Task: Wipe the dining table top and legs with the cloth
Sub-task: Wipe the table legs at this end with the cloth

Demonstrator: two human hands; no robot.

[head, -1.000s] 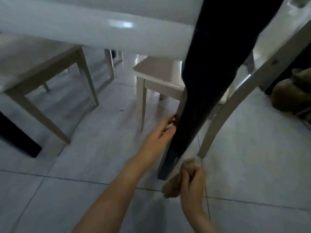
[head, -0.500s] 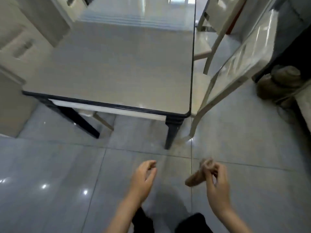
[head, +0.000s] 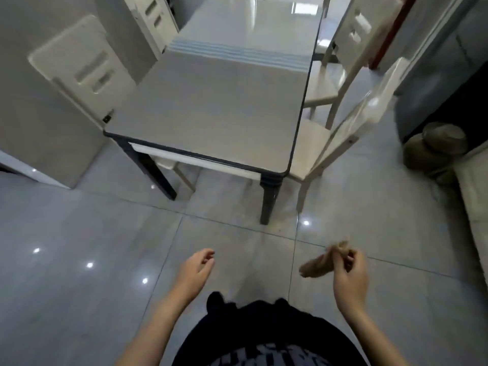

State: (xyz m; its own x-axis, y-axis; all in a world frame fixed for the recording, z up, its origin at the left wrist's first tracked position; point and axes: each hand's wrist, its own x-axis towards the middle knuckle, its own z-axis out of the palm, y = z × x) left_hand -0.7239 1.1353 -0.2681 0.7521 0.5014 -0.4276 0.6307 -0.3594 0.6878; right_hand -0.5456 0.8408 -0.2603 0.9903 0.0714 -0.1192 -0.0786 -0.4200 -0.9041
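Tan cloth pinched by fingers of right hand; left hand loosely open. Dark upright desk leg ahead, well apart, nearer the right.

From where I stand, bare floor lies open ahead of both hands' fingers, up to the dining table. Ahead and left of the right hand gripping the cloth, the corner leg has a pale chair just beside it, leaving a slim gap. Beyond the left hand, a tucked-in chair crowds the far dark leg.
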